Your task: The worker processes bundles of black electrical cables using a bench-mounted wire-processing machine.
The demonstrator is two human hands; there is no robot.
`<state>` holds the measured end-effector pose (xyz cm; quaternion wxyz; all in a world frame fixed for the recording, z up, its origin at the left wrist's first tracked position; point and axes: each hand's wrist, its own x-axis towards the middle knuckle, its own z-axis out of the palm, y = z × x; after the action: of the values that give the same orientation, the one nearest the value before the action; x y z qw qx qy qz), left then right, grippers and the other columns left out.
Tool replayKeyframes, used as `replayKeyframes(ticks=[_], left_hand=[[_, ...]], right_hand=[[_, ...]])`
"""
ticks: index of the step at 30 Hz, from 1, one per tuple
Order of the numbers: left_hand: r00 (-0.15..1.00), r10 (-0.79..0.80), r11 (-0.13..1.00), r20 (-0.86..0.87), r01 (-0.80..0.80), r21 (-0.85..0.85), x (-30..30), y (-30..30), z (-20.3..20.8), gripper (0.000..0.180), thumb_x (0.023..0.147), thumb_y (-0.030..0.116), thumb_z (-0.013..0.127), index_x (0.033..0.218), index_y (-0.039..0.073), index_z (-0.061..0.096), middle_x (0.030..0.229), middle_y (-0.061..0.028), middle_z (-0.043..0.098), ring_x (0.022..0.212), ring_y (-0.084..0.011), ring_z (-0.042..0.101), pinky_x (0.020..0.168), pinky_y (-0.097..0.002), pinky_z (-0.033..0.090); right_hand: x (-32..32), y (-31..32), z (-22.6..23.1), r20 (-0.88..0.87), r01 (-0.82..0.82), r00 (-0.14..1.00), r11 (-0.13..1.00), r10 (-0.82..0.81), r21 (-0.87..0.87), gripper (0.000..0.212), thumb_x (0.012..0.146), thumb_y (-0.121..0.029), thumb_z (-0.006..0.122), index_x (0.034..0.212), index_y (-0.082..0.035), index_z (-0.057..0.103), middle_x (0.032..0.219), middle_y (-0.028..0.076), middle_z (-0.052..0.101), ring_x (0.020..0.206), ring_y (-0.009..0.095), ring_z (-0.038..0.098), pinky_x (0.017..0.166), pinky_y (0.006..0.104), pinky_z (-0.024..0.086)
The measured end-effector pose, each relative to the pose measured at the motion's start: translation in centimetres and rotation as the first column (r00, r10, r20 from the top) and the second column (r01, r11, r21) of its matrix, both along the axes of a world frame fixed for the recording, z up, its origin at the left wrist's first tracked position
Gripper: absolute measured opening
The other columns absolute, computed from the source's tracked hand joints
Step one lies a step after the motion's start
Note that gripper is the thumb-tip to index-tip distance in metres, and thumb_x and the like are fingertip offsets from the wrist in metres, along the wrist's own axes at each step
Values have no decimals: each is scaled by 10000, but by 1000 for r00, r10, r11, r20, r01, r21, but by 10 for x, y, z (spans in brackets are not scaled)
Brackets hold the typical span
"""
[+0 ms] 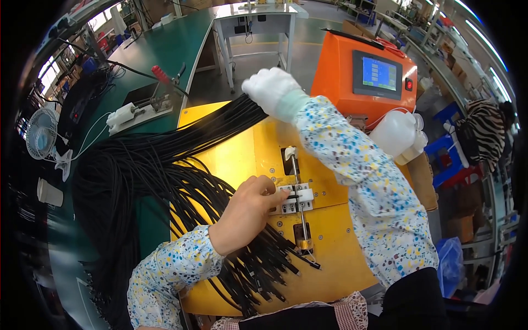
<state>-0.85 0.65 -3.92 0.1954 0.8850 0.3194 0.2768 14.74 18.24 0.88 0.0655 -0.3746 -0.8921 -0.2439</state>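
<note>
My bare left hand (245, 213) is at a small white clamping block (304, 196) on the yellow work plate (333, 236). Its thumb and forefinger are closed on a short dark piece, apparently a cable end, lying in the block. A metal rod (297, 170) crosses over the block. My right hand (273, 91), in a white glove, is closed in a fist at the far end of a thick bundle of black cables (220, 122); its fingers partly hide that end. More loose black cables (264, 269) spread under my left forearm, their tips near the plate's front.
An orange machine (338, 71) with a lit screen (377, 75) stands behind the plate at right, white plastic bottles (396, 133) beside it. On the green table (181, 55) are a red-handled toggle clamp (160, 75), a small fan (42, 135) and a cup (49, 192).
</note>
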Motion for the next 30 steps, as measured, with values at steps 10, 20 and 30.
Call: replayKeyframes(ticks=[10,20,30], left_hand=[[988,53,997,-142,-61,-56,-6,14,12,146,725,53,732,865,46,691,812,-71,595,817,-262,555,739,-360,450],[997,42,999,-68,-42,11,-5,-1,43,171,752,77,727,891,32,638,751,-92,620,809,-290,596,755,-384,468],[978,-200,979,-56,202,33,-12,-13,83,605,759,250,781,1297,90,554,1316,-171,502,1091,-267,561,968,-397,413]], right_hand=[[50,-87,69,-207,30,978,947,39,318,66,814,-93,594,873,-122,588,740,42,552,764,232,592,698,352,468],[78,-187,31,-524,59,817,938,-242,-341,135,812,-66,647,945,-64,623,820,109,613,793,309,609,710,384,483],[64,-218,-7,-679,-246,678,783,-282,-571,172,825,-67,653,997,-67,645,832,141,646,759,337,639,670,378,509]])
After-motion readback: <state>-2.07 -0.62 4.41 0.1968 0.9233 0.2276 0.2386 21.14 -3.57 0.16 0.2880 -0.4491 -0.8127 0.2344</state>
